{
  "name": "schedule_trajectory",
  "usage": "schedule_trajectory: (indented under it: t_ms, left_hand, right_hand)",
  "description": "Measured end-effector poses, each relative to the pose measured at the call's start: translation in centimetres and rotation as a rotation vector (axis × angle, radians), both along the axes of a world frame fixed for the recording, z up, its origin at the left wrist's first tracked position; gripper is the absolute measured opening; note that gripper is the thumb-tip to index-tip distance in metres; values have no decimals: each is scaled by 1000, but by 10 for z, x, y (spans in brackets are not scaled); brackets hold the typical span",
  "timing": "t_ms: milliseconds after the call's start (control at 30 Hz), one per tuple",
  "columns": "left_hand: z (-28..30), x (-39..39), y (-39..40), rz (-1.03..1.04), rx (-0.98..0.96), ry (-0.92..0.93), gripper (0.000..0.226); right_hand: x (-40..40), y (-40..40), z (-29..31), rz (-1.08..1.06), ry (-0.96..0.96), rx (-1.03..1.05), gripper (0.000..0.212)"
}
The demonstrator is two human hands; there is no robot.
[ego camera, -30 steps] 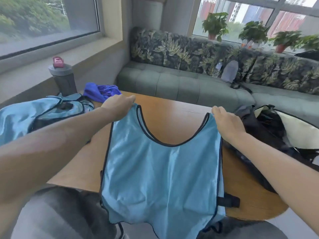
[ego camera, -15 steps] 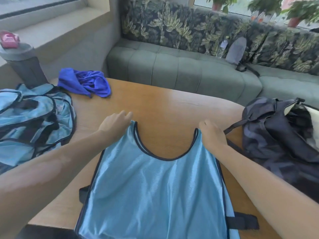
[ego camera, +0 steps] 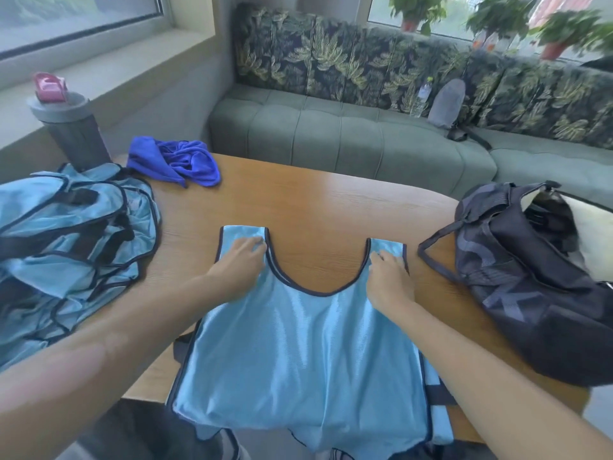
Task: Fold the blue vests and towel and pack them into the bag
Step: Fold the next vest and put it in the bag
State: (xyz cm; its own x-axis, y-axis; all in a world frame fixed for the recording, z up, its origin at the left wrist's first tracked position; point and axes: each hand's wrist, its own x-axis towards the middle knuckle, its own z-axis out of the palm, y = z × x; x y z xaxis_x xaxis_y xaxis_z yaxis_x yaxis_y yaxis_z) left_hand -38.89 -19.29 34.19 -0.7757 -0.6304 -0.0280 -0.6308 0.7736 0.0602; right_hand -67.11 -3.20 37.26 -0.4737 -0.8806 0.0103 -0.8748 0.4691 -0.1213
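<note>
**1 vest laid flat, folding not yet begun**

The worktop (ego camera: 315, 207), a rounded wooden surface, carries everything. At its right edge sits the dark bag (ego camera: 530, 277), mouth gaping toward the right; what is inside it cannot be made out. On the left lies a rumpled pile of blue vests (ego camera: 73, 247), unfolded, their black trim and straps tangled together. In the centre, nearest the person, 1 blue vest (ego camera: 298, 353) is spread face-up, shoulder straps pointing away and its lower hem hanging over the near edge. It is a thin, glossy mesh with dark binding round neck and armholes, lying mostly smooth with soft ripples. Behind the pile, the blue towel (ego camera: 175, 162) sits crumpled at the far left.

By my reading the task is at an early stage: nothing is folded, and the pile, the towel and the packing all remain.

The left hand (ego camera: 240, 268) lies on the left strap, fingers extended and pressing the cloth down. The right hand (ego camera: 391, 280) rests on the right strap, fingers bent against the fabric; whether this grip pinches or merely presses, I cannot tell.
</note>
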Motion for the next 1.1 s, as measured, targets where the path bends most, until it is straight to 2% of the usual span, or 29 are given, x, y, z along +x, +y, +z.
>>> schedule_trajectory:
  t_ms: [100, 267, 400, 600, 867, 933, 967, 1033, 1100]
  left_hand:
    - [7, -17, 9, 97, 50, 7, 52]
    - [6, -39, 2, 215, 63, 103, 61]
    - [4, -57, -31, 218, 13, 115, 81]
    - [0, -95, -111, 240, -5, 144, 62]
    - [1, -137, -200, 199, 4, 130, 60]
    - [3, -139, -210, 177, 40, 114, 61]
    - [7, -140, -214, 169, 96, 126, 61]
    - [21, -139, -216, 200, 280, 243, 60]
    - [35, -133, -211, 242, 339, 366, 57]
  right_hand:
    - [10, -1, -15, 73, -43, -35, 50]
    - [-3, -23, -28, 67, -32, -32, 55]
    - [-29, -62, -30, 100, 18, -5, 56]
    - [-72, -148, -33, 110, 46, -16, 55]
    - [-111, -237, -37, 98, 46, -45, 54]
    - [-114, -246, -37, 70, -39, -101, 51]
    - [-115, -247, -33, 48, -153, -154, 49]
    - [-120, -245, -20, -53, -447, -277, 44]
    - [-125, -230, -3, -164, -546, -356, 41]
